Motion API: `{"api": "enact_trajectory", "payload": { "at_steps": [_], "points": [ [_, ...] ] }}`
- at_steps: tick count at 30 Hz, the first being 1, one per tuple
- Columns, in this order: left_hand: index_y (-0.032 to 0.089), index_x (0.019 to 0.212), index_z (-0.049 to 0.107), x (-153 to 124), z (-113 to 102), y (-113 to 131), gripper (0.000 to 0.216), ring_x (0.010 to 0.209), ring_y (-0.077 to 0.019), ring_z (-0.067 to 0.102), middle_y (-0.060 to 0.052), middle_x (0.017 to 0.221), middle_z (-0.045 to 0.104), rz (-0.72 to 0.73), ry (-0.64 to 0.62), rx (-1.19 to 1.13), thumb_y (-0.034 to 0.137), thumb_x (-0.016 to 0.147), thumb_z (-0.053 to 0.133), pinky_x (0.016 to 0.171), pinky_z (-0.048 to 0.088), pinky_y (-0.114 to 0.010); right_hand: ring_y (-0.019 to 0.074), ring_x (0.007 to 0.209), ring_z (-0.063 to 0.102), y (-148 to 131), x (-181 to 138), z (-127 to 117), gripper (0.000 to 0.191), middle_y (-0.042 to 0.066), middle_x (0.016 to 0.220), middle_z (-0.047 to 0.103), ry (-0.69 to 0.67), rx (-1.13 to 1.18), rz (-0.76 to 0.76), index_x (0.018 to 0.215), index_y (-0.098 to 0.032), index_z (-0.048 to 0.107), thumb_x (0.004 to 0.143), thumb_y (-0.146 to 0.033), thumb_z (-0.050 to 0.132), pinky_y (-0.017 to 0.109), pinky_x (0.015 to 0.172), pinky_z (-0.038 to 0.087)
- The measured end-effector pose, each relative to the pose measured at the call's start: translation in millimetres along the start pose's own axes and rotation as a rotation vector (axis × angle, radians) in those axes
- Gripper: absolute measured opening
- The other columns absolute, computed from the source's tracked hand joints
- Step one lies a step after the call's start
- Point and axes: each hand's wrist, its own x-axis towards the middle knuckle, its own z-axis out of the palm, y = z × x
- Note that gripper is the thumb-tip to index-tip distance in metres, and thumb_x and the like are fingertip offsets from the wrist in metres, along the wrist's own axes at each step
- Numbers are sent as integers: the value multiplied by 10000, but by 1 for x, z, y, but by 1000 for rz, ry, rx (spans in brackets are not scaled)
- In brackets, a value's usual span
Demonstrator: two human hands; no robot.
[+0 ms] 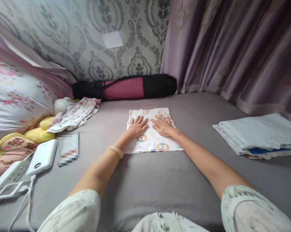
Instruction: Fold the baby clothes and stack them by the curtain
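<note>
A small white cloth with printed cartoon patches (pixel 152 141) lies folded flat on the grey bed sheet (pixel 160 180). My left hand (pixel 137 126) rests palm down on its left half, fingers spread. My right hand (pixel 163 125) lies flat beside it on the right half, fingers stretched out too. Both hands touch the cloth and hold nothing. A pale bangle (pixel 115 150) sits on my left wrist.
A stack of folded cloths (pixel 258 135) lies at the right. A crumpled patterned garment (pixel 75 115) and plush toys (pixel 42 129) sit at the left, with a power bank (pixel 42 157) and a power strip (pixel 8 178). A black and pink roll bag (pixel 126 87) lies along the wall. A curtain (pixel 232 48) hangs at the right.
</note>
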Motion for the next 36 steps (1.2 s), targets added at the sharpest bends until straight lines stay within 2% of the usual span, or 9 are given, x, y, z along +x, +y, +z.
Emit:
{"api": "enact_trajectory", "payload": {
  "at_steps": [5, 9, 13, 16, 19, 22, 26, 31, 36],
  "points": [
    [258, 1538, 228, 1, 0, 2, 613, 1493, -300, 76, -90, 1619, 163, -1, 7, 25, 529, 991, 178, 1172, 108, -561, 297, 1488, 16, 0, 2, -1, 570, 42, 1625, 150, 11, -12, 2, 1524, -328, 287, 986, -509, 233, 570, 1157, -27],
    [209, 1501, 319, -10, -4, 9, 568, 1483, -302, 142, -127, 1602, 213, -3, 121, 78, 466, 999, 247, 1179, 145, -535, 269, 1490, -21, -3, -8, -5, 608, 61, 1632, 82, 31, 9, -1, 1540, -261, 258, 981, -500, 272, 524, 1175, -2],
    [180, 1461, 383, -45, -6, 15, 546, 1457, -276, 235, -150, 1557, 311, 165, 137, 40, 452, 1001, 274, 1174, 225, -471, 264, 1491, 25, -5, -44, -6, 642, 75, 1628, 94, -34, 46, -96, 1547, -234, 240, 974, -516, 298, 485, 1188, 39],
    [201, 1414, 461, -82, -11, 19, 532, 1402, -268, 344, -152, 1487, 412, 348, 93, -35, 486, 992, 309, 1147, 293, -432, 265, 1486, 101, -7, -85, -8, 596, 64, 1616, 172, -84, 49, -223, 1515, -275, 333, 980, -535, 295, 485, 1192, 49],
    [251, 1365, 529, -116, -19, 21, 494, 1336, -271, 422, -128, 1442, 454, 445, 68, -86, 509, 968, 389, 1100, 362, -415, 254, 1483, 128, -9, -122, -12, 526, 47, 1602, 234, -80, 43, -340, 1474, -311, 411, 997, -497, 289, 490, 1194, 83],
    [283, 1298, 593, -138, -24, 16, 414, 1222, -243, 513, -106, 1348, 519, 420, 81, -127, 464, 970, 417, 1018, 439, -374, 242, 1458, 234, -3, -146, -14, 483, 33, 1573, 312, -62, 46, -344, 1456, -334, 435, 1003, -445, 314, 474, 1184, 186],
    [277, 1213, 637, -153, -23, -1, 378, 1047, -195, 583, -81, 1167, 601, 351, 133, -104, 425, 991, 369, 918, 488, -332, 229, 1385, 388, 19, -158, -10, 451, 59, 1510, 425, 27, 38, -330, 1407, -295, 510, 996, -388, 350, 441, 1144, 311],
    [249, 1154, 638, -163, -21, -11, 380, 1001, -184, 599, -79, 1105, 638, 326, 153, -9, 375, 1007, 311, 853, 501, -301, 239, 1273, 515, 39, -163, -11, 424, 98, 1375, 567, 104, -11, -307, 1311, -236, 602, 989, -346, 349, 425, 1076, 421],
    [232, 1066, 647, -160, -20, -6, 349, 969, -189, 605, -82, 1027, 650, 289, 141, 31, 312, 997, 315, 817, 499, -293, 257, 1190, 569, 37, -163, -18, 417, 116, 1281, 623, 112, -83, -331, 1211, -215, 656, 990, -303, 313, 430, 1020, 469]
  ]
}}
